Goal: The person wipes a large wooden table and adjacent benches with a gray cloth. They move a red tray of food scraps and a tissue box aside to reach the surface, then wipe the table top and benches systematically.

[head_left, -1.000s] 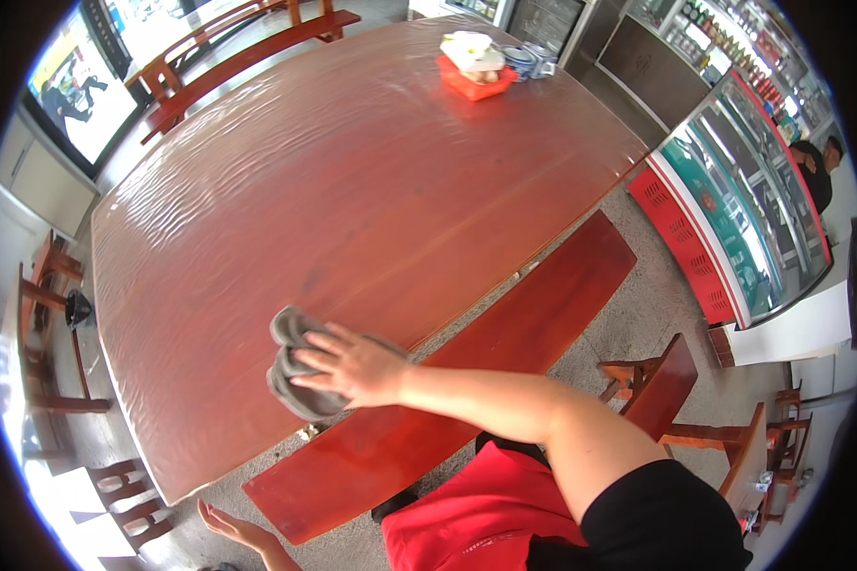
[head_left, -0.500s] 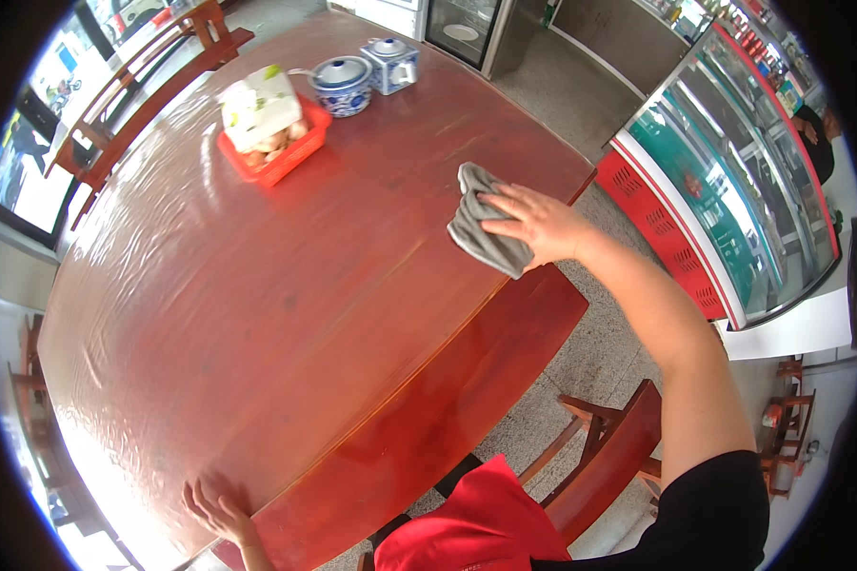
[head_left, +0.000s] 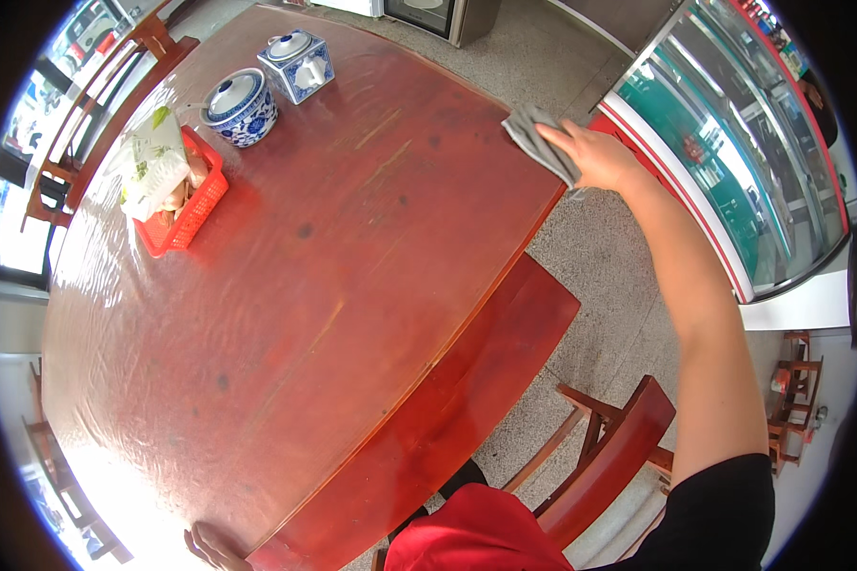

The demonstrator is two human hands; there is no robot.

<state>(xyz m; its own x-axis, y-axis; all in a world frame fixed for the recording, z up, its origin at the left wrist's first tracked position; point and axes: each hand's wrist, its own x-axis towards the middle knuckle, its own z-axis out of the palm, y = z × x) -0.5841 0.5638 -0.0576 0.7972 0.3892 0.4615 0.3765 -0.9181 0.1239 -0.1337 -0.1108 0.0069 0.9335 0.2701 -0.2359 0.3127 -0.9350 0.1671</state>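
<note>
Right hand [head_left: 595, 157] closed on a grey cloth [head_left: 533, 138], one digit laid across it, other fingertips hidden from me. Cloth sits at the far right corner of the reddish counter [head_left: 305, 295], part of it over the edge. Left hand [head_left: 214, 547] by the near edge, fingers loosely extended, partly cut off by the frame. Far left: red basket [head_left: 200, 214], then a round blue-and-white pot [head_left: 243, 122], a square one [head_left: 302, 78] just beside it.
</note>
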